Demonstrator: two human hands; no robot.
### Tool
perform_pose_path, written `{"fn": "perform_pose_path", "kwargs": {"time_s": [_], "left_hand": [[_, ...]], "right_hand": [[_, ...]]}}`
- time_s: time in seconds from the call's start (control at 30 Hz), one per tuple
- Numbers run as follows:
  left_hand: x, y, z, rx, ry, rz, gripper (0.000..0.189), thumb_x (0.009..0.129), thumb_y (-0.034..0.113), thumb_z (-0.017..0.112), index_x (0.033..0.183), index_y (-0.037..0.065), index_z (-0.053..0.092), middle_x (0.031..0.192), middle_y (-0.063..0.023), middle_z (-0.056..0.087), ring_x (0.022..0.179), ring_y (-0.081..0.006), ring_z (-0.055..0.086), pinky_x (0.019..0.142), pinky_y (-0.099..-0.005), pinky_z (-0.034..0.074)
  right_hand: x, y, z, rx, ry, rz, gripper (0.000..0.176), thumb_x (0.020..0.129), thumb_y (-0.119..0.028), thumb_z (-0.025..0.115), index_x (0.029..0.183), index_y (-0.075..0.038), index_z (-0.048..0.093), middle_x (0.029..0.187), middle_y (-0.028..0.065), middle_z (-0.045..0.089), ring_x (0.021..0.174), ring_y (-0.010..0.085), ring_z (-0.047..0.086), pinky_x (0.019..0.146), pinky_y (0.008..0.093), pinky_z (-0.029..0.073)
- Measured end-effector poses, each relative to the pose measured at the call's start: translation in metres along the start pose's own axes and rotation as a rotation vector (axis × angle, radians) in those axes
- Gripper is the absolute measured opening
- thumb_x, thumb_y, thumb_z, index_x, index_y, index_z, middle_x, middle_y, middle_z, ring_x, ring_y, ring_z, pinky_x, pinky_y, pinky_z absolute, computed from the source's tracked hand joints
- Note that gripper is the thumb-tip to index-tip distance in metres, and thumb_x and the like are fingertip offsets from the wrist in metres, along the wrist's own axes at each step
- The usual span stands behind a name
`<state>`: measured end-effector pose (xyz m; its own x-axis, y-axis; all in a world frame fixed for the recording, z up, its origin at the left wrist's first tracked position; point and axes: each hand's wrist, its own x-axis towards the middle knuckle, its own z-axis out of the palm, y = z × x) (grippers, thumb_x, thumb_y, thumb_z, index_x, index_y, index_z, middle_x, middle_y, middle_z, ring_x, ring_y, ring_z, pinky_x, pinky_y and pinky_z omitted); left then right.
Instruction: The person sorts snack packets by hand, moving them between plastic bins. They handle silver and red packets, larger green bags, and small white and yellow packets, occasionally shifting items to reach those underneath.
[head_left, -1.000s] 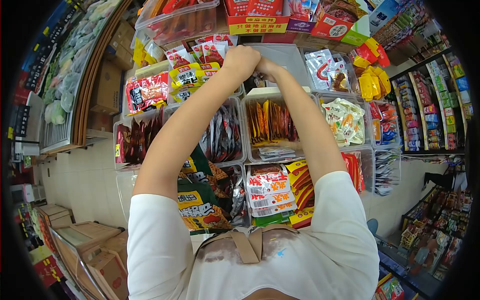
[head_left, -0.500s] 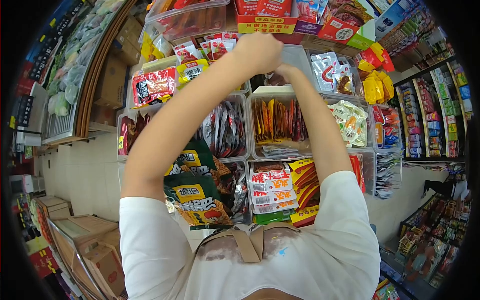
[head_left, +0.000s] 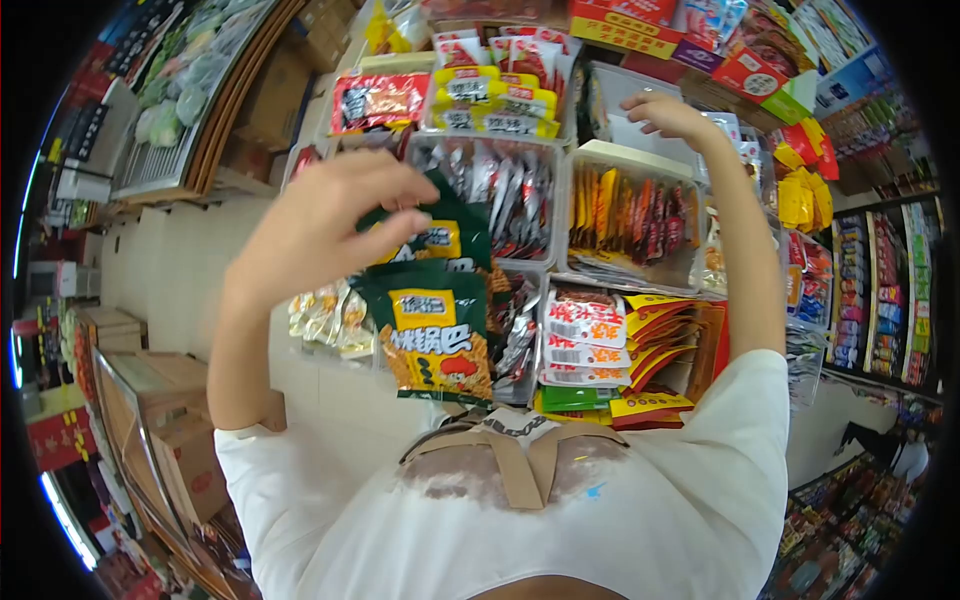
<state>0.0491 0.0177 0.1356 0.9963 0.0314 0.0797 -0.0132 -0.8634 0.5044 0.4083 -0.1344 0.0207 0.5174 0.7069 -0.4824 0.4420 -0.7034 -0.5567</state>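
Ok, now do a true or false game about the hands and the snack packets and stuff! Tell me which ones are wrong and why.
1. The left hand is nearer the green bags than the right hand is. True.
2. The right hand is gripping a packet. False: its fingers are open and no packet shows in it.
3. The yellow-and-white packets lie farther from the person's body than the green bags. True.
4. The person's shirt is black all over. False: it is mostly white.
5. The leafy vegetables are on the left side of the picture. True.
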Motion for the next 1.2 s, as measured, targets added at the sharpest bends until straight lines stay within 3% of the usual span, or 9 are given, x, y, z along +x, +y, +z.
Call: {"fn": "perform_pose_path", "kwargs": {"time_s": [0.2, 0.5, 0.6, 0.73, 0.83, 1.0, 1.07, 1.17, 1.2], "left_hand": [[-0.041, -0.008, 0.054, 0.115, 0.022, 0.015, 0.028, 0.065, 0.015, 0.066, 0.089, 0.003, 0.057, 0.084, -0.0101, 0.054, 0.078, -0.0267, 0.053, 0.067, -0.0336, 0.043], [-0.040, -0.027, 0.067, -0.177, 0.052, -0.121, 0.023, 0.063, 0.008, 0.068, 0.081, 0.000, 0.057, 0.068, -0.0102, 0.056, 0.062, -0.0199, 0.054, 0.058, -0.0282, 0.042], [-0.032, -0.018, 0.066, -0.215, 0.181, -0.240, 0.019, 0.068, 0.007, 0.066, 0.084, 0.000, 0.058, 0.074, -0.0102, 0.060, 0.064, -0.0180, 0.055, 0.059, -0.0268, 0.043], [-0.019, -0.009, 0.064, 0.010, 0.263, -0.035, 0.020, 0.069, 0.008, 0.065, 0.086, 0.000, 0.057, 0.077, -0.0088, 0.059, 0.066, -0.0211, 0.055, 0.058, -0.0270, 0.044], [-0.008, -0.010, 0.060, 0.047, 0.343, 0.074, 0.018, 0.069, 0.009, 0.065, 0.084, 0.001, 0.056, 0.078, -0.0086, 0.059, 0.065, -0.0212, 0.055, 0.057, -0.0267, 0.043], [0.005, 0.004, 0.032, -0.116, 0.258, -0.070, 0.011, 0.075, 0.008, 0.060, 0.081, 0.000, 0.056, 0.063, -0.0008, 0.055, 0.053, -0.0010, 0.045, 0.047, -0.0175, 0.036], [0.026, 0.006, 0.021, -0.115, 0.302, -0.020, 0.019, 0.079, 0.015, 0.057, 0.090, 0.000, 0.055, 0.069, -0.0008, 0.057, 0.059, -0.0023, 0.048, 0.052, -0.0187, 0.038], [0.077, 0.009, 0.020, -0.146, 0.496, 0.122, 0.025, 0.083, 0.019, 0.053, 0.100, 0.000, 0.053, 0.076, -0.0037, 0.060, 0.069, -0.0047, 0.053, 0.061, -0.0215, 0.043], [0.097, 0.021, 0.018, -0.240, 0.584, 0.197, 0.028, 0.082, 0.023, 0.053, 0.100, 0.001, 0.053, 0.080, -0.0123, 0.061, 0.073, -0.0148, 0.059, 0.067, -0.0272, 0.046]], "right_hand": [[-0.075, -0.053, 0.015, 0.020, -0.112, -0.602, 0.033, 0.082, -0.021, 0.046, 0.112, -0.008, 0.049, 0.105, 0.0041, 0.053, 0.098, 0.0130, 0.048, 0.085, 0.0278, 0.037], [-0.139, -0.068, 0.043, 0.084, -0.257, -0.588, 0.027, 0.084, -0.010, 0.045, 0.109, -0.003, 0.050, 0.104, 0.0054, 0.054, 0.098, 0.0116, 0.049, 0.086, 0.0255, 0.038], [-0.156, -0.076, 0.071, 0.143, -0.330, -0.564, 0.027, 0.082, -0.014, 0.050, 0.106, -0.001, 0.051, 0.093, 0.0057, 0.059, 0.084, 0.0122, 0.055, 0.073, 0.0267, 0.044], [-0.158, -0.087, 0.106, -0.043, -0.306, -0.609, 0.029, 0.080, -0.016, 0.055, 0.104, -0.001, 0.052, 0.086, 0.0070, 0.061, 0.076, 0.0116, 0.056, 0.067, 0.0259, 0.045], [-0.153, -0.085, 0.118, -0.014, -0.172, -0.641, 0.024, 0.079, -0.021, 0.057, 0.087, 0.002, 0.053, 0.069, 0.0084, 0.057, 0.062, 0.0102, 0.054, 0.057, 0.0265, 0.044], [-0.151, -0.084, 0.093, 0.560, 0.047, -0.643, 0.012, 0.079, -0.013, 0.055, 0.083, -0.002, 0.052, 0.071, 0.0013, 0.055, 0.066, 0.0038, 0.049, 0.057, 0.0214, 0.041], [-0.151, -0.087, 0.069, 0.542, 0.145, -0.634, 0.013, 0.080, -0.014, 0.055, 0.086, -0.003, 0.053, 0.073, 0.0017, 0.057, 0.068, 0.0051, 0.051, 0.059, 0.0218, 0.042], [-0.139, -0.078, 0.029, 0.275, 0.682, -0.803, 0.018, 0.082, -0.011, 0.054, 0.099, -0.005, 0.051, 0.090, 0.0020, 0.056, 0.084, 0.0062, 0.052, 0.075, 0.0204, 0.040], [-0.139, -0.072, 0.018, 0.320, 0.756, -0.785, 0.020, 0.082, -0.012, 0.054, 0.100, -0.006, 0.052, 0.092, 0.0024, 0.056, 0.084, 0.0071, 0.053, 0.076, 0.0209, 0.040]]}}
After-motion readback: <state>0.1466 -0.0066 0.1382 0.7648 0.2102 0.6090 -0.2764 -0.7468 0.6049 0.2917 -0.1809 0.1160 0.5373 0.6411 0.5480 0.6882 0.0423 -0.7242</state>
